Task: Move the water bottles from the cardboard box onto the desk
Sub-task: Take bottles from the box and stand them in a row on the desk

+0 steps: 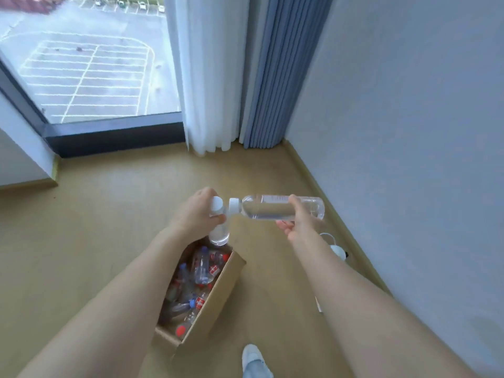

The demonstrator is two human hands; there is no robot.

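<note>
Water bottle [219, 237] upright in L hand [199, 211], 2nd bottle [267, 208] sideways in R hand [297, 225]

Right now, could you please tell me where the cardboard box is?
The cardboard box sits on the floor, lower centre of the head view, just below the left hand.

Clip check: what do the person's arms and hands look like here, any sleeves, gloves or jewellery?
The left forearm and right forearm are bare to the frame edge; no sleeves show. The left hand and right hand wear no gloves, and no watch, bracelet or ring is visible.
</note>
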